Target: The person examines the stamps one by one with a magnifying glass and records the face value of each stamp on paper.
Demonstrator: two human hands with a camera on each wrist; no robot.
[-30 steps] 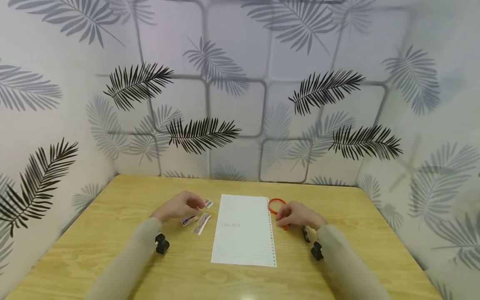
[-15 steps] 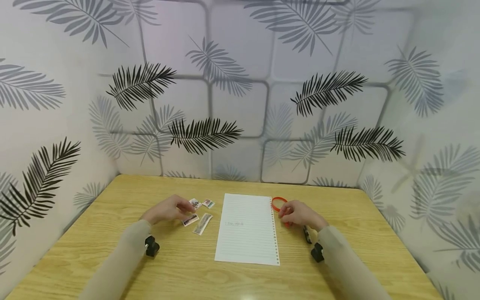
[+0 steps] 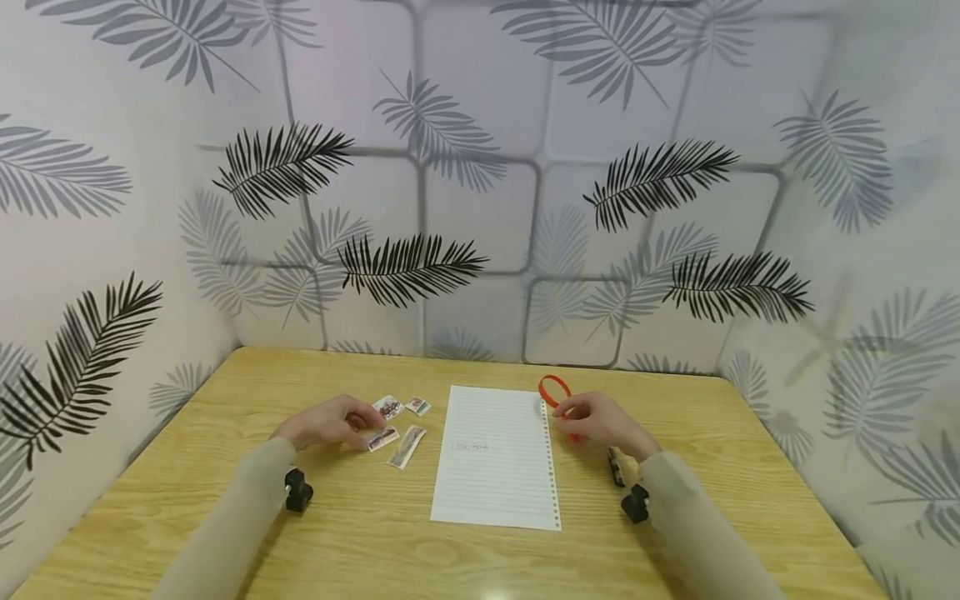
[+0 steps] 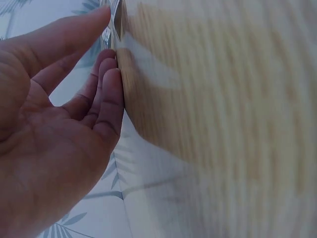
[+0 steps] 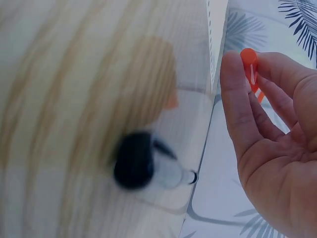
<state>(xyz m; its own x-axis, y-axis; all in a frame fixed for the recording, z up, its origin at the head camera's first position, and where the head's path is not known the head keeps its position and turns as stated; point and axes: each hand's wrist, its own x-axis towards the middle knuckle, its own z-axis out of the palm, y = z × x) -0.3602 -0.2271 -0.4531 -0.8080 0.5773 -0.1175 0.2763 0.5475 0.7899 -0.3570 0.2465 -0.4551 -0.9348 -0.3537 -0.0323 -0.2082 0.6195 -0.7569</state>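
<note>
My right hand point(image 3: 602, 422) pinches the handle of an orange magnifying glass point(image 3: 555, 377). Its ring tilts up beside the top right of the lined sheet, and the handle's rounded end point(image 5: 248, 55) shows between thumb and fingers in the right wrist view. At the left, my left hand point(image 3: 330, 421) rests low over the table, thumb and fingers apart around a small stamp-like picture point(image 3: 384, 439). In the left wrist view the left hand's fingertips point(image 4: 113, 79) touch the tabletop. More small pictures lie close by: one upper point(image 3: 389, 407), one small point(image 3: 417, 406), one long point(image 3: 407, 447).
A lined, hole-punched sheet point(image 3: 495, 492) with faint handwriting lies between the hands. A dark, pen-like object point(image 3: 616, 468) lies below the right hand; it is blurred in the right wrist view. The wooden table point(image 3: 360, 550) meets a leaf-patterned wall covering point(image 3: 480, 208) behind.
My left hand has drawn back left from the upper pictures to the lower small one. My right hand has raised the magnifying glass, its ring now tilted up.
</note>
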